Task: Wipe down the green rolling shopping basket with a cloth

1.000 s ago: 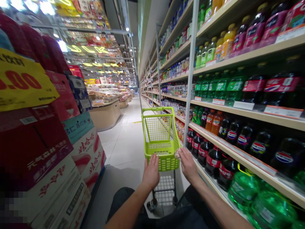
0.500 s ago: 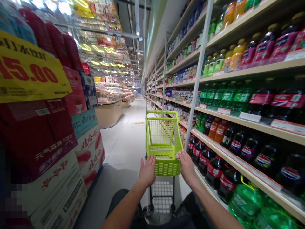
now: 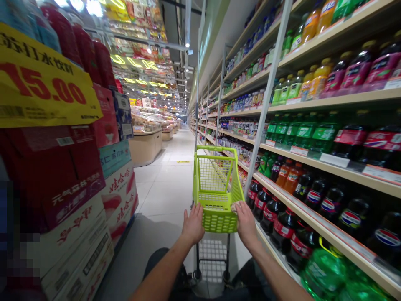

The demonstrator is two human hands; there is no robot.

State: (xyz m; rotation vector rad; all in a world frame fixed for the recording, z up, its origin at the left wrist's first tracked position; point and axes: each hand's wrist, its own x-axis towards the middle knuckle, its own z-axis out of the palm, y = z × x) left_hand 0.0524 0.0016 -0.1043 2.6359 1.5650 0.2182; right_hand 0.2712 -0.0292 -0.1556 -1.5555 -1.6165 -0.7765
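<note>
A lime-green shopping cart (image 3: 219, 220) with a lattice basket stands in front of me on dark legs and wheels. At the basket's near left corner rests my left hand (image 3: 193, 223), its thumb apart and its fingers over the edge. My right hand (image 3: 246, 221) is at the near right corner, fingers curled on the rim with a small pale crumpled item (image 3: 234, 207) by the fingertips. The undersides of both hands are hidden.
Shelves of bottled drinks (image 3: 316, 163) run close along the right. Stacked drink cartons (image 3: 75, 221) with a yellow price sign (image 3: 46, 83) rise at the left. Ahead stretches a tiled aisle (image 3: 175, 179) beside rounded display counters (image 3: 145, 147).
The shelves, cartons and aisle have shifted slightly to the right in view. Both hands stay at the cart's near corners, and the basket looks tilted slightly differently.
</note>
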